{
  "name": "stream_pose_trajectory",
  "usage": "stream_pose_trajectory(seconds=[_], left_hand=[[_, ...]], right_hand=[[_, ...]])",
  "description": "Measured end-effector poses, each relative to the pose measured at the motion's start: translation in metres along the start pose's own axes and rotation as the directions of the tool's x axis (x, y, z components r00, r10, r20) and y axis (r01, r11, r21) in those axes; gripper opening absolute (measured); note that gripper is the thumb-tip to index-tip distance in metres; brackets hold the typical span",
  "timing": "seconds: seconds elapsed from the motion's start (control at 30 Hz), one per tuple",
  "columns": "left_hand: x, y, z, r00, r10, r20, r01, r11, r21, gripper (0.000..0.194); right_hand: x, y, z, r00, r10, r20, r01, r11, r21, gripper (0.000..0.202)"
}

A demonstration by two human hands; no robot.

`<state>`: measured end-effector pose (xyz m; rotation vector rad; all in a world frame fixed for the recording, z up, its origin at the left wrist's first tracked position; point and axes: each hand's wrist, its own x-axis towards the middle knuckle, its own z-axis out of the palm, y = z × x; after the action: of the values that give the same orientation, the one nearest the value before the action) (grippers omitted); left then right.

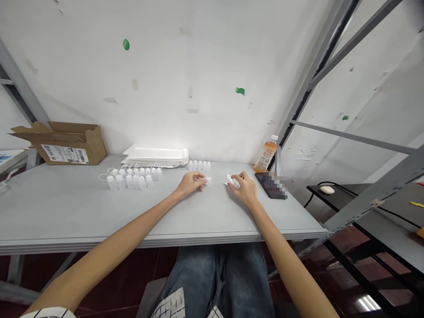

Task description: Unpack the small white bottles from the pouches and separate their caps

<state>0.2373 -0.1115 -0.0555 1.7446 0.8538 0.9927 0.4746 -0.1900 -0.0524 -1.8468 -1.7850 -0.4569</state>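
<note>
My left hand [191, 183] is closed in a pinch on a small white plastic bottle [207, 181], which lies low over the table. Across from it, my right hand [244, 187] curls its thumb and fingers over a little cluster of small white parts [230, 178] with thin dark ends. Whether one of these parts is between the fingertips is hidden. Several small white bottles [199, 166] stand in a row just behind my left hand. Farther left, more white bottles [129, 181] stand in rows, with thin white loops at their tops.
On the grey table [82, 212], a stack of white sheets or trays [155, 157] lies against the wall. An open cardboard box [69, 143] stands at the far left. An orange drink bottle [266, 154] and a dark phone [271, 185] are beside my right hand.
</note>
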Motion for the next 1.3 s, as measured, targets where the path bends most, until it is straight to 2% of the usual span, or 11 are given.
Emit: stream_pose_trajectory(seconds=[0.1, 0.17, 0.3, 0.37, 0.43, 0.57, 0.67, 0.8, 1.07, 1.17, 1.3], left_hand=[[0.000, 0.001, 0.001, 1.000, 0.007, 0.009, -0.007, 1.000, 0.009, 0.036], [-0.001, 0.003, 0.002, 1.000, 0.006, 0.014, -0.007, 1.000, 0.014, 0.035], [-0.002, 0.006, 0.002, 1.000, 0.014, 0.020, -0.015, 1.000, 0.022, 0.033], [-0.002, 0.006, 0.002, 0.999, 0.022, 0.025, -0.022, 1.000, 0.020, 0.033], [-0.002, 0.006, 0.002, 0.999, 0.027, 0.025, -0.027, 1.000, 0.016, 0.032], [-0.001, 0.005, 0.002, 0.999, 0.036, 0.031, -0.036, 0.999, 0.017, 0.033], [-0.002, 0.005, 0.002, 0.998, 0.028, 0.051, -0.029, 0.999, 0.024, 0.033], [-0.003, 0.007, 0.002, 0.998, 0.009, 0.063, -0.011, 1.000, 0.027, 0.032], [-0.004, 0.010, 0.002, 0.998, -0.011, 0.066, 0.009, 1.000, 0.026, 0.032], [-0.004, 0.009, 0.001, 0.998, -0.013, 0.067, 0.011, 1.000, 0.025, 0.033], [-0.004, 0.010, 0.001, 0.997, -0.012, 0.071, 0.009, 1.000, 0.030, 0.037]], right_hand=[[0.001, -0.012, 0.000, 0.985, -0.115, 0.128, 0.128, 0.987, -0.094, 0.029], [0.002, -0.018, 0.001, 0.970, -0.130, 0.204, 0.162, 0.975, -0.150, 0.027], [0.001, -0.019, 0.002, 0.964, -0.128, 0.234, 0.170, 0.970, -0.171, 0.028], [0.000, -0.016, 0.002, 0.972, -0.140, 0.190, 0.167, 0.977, -0.136, 0.027], [0.000, -0.013, 0.002, 0.988, -0.119, 0.097, 0.127, 0.989, -0.081, 0.027], [0.002, -0.003, 0.003, 0.996, 0.009, -0.091, -0.001, 0.996, 0.094, 0.027], [0.004, 0.005, 0.005, 0.985, 0.083, -0.152, -0.052, 0.979, 0.199, 0.029], [0.005, 0.010, 0.005, 0.971, 0.161, -0.178, -0.116, 0.964, 0.241, 0.028], [0.004, 0.001, -0.009, 0.954, 0.300, -0.029, -0.293, 0.947, 0.135, 0.012], [0.004, 0.000, -0.013, 0.950, 0.302, 0.075, -0.309, 0.945, 0.106, 0.016], [0.004, 0.001, -0.012, 0.955, 0.242, 0.174, -0.258, 0.963, 0.081, 0.017]])
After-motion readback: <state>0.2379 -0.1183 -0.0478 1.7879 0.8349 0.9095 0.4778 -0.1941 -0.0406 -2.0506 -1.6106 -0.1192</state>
